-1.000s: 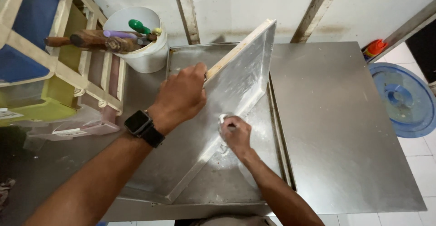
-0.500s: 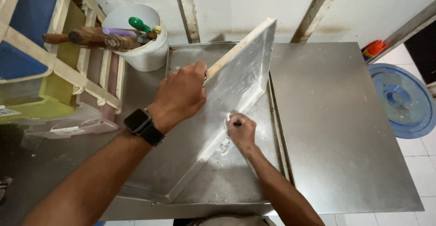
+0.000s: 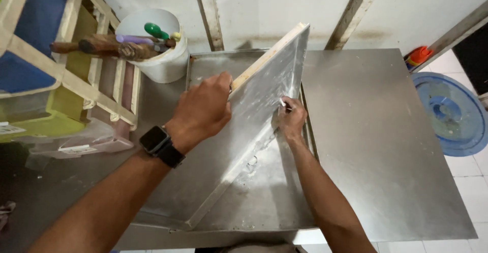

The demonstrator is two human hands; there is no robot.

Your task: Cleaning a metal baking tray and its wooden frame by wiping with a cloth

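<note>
Two hands work a tilted board (image 3: 269, 88) standing in the tray (image 3: 203, 67): left hand (image 3: 203, 108) clamps its upper edge, right hand (image 3: 292, 118) pinches a small scraper (image 3: 282, 103) against its floury face, and a loosened grip could drop it.

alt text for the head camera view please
A left hand tilts a flat metal-faced board up on edge over a shallow steel tray, while the right hand presses a small thin tool against its face. A white plastic bucket of utensils stands behind.
</note>
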